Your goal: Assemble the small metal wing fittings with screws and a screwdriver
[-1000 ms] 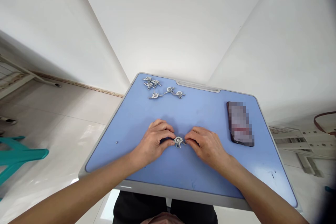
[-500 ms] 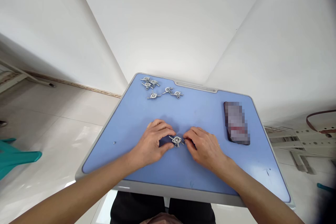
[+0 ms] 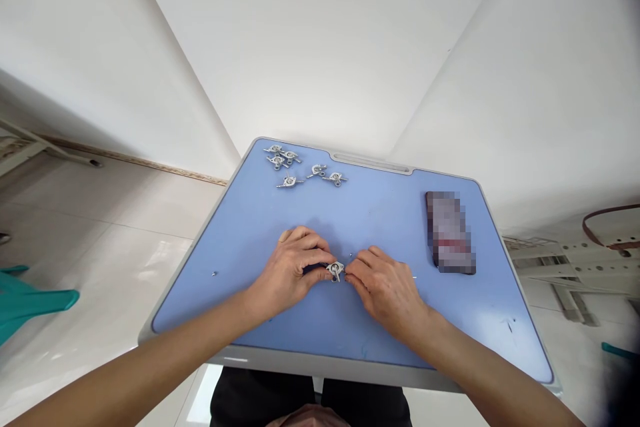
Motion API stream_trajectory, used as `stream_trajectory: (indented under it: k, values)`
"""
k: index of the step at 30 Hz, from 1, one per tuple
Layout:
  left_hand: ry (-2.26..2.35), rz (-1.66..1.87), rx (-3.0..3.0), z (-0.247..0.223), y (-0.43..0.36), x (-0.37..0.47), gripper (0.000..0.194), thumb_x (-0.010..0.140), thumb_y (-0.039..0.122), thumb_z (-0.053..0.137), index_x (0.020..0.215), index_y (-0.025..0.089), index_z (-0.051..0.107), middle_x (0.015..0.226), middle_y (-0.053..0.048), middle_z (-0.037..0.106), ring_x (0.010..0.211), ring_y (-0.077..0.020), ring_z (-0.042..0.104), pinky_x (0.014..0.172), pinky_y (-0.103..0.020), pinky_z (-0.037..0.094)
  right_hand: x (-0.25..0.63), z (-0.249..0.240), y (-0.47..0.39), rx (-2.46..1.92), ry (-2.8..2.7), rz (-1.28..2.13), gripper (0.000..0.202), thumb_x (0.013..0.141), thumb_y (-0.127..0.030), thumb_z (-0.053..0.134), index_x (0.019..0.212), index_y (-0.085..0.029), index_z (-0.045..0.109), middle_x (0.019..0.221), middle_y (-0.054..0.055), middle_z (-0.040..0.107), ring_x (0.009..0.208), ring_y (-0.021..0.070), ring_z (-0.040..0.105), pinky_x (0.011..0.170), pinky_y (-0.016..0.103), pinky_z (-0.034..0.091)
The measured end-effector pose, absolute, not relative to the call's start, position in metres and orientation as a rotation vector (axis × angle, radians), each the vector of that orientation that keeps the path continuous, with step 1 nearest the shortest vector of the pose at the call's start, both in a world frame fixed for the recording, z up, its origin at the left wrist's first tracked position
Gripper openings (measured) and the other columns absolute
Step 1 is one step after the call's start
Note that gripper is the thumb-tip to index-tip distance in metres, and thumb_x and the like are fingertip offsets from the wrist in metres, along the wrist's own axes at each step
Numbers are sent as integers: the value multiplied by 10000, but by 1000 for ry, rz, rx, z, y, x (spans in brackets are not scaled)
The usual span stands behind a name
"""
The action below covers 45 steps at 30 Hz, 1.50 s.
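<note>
Between my hands is a small silvery metal fitting (image 3: 335, 269) with an oval flange, screw holes and thin stems, like a small valve. My left hand (image 3: 295, 263) pinches its left side between thumb and fingers. At its right end, the fingertips of my right hand (image 3: 385, 280) are closed on it and hide that stem. Just above my right fingertips lies a tiny metal piece (image 3: 351, 255) on the blue tabletop (image 3: 380, 213). A short thin pin (image 3: 415, 277) shows beside the back of my right hand.
Several similar metal fittings (image 3: 290, 181) lie at the table's far left. A phone (image 3: 450, 233) with a blurred-out screen rests on the right. Another tiny metal piece (image 3: 215, 273) is near the left edge. Teal plastic furniture (image 3: 40, 300) stands on the floor at left.
My right hand has moved slightly left and down, its fingers closing in on the fitting's right end. The tiny piece above those fingertips and the thin pin now show.
</note>
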<state>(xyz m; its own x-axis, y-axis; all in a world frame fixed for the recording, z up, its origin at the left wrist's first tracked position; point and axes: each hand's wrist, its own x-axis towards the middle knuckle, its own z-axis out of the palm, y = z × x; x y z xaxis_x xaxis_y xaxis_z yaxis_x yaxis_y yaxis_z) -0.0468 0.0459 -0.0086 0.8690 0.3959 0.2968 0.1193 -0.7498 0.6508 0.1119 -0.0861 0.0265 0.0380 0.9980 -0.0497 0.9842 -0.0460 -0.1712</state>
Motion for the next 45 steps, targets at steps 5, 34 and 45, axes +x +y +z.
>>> stream_trajectory:
  k: [5,34,45]
  values:
    - [278,535,2370,-7,52,-45,106,899,288,634,893,239,728,895,-25,685,947,-202,528,835,-361,374,113,24,-86,-2126,-2135,216,167,908,-113,545,803,-187,651,773,22,629,727,138,491,486,273,225]
    - [223,546,2367,-15,58,-46,163,914,349,605,957,269,741,855,-25,684,929,-189,548,843,-337,383,133,35,-70,-2330,-1914,374,128,906,-232,603,962,-280,708,903,-1,691,887,162,594,564,266,279]
    - [231,534,2370,-15,59,-47,214,955,332,537,1004,263,734,885,-36,680,937,-188,542,848,-348,390,130,26,-69,-2234,-1936,322,145,911,-187,561,850,-229,686,836,0,662,788,136,569,555,266,251]
